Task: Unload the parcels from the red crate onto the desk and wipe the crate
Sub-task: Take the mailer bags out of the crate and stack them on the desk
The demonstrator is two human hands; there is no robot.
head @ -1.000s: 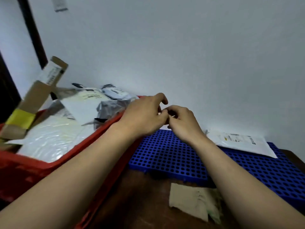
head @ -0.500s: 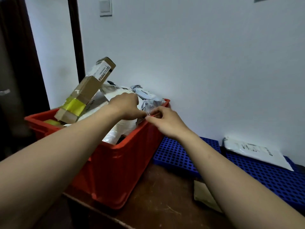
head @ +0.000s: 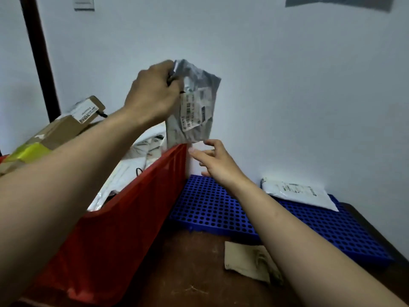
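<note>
From the head camera, your left hand (head: 152,94) is raised above the far right corner of the red crate (head: 132,207). Its fingers are curled tight round the top edge of a grey plastic parcel (head: 194,107). The parcel hangs upright from that grip with its printed label facing you, and its lower edge is just above the crate's rim.

Your right hand (head: 218,162) is just to the right of that same corner, below the parcel. Its fingers are spread loosely and hold nothing. The topmost fingertip is right at the parcel's bottom edge, but you cannot tell whether it touches.

Inside the crate lie white parcels (head: 132,167). A long cardboard box (head: 64,127) with yellow tape leans tilted at the crate's left side.

To the right of the crate, a blue perforated mat (head: 210,209) lies on the brown desk (head: 188,273), against the wall. A white parcel (head: 296,192) lies flat on the mat's far part, well apart from the crate. A crumpled beige cloth (head: 247,260) lies on the desk nearer to you than the mat, right of the crate and partly under your right forearm.
</note>
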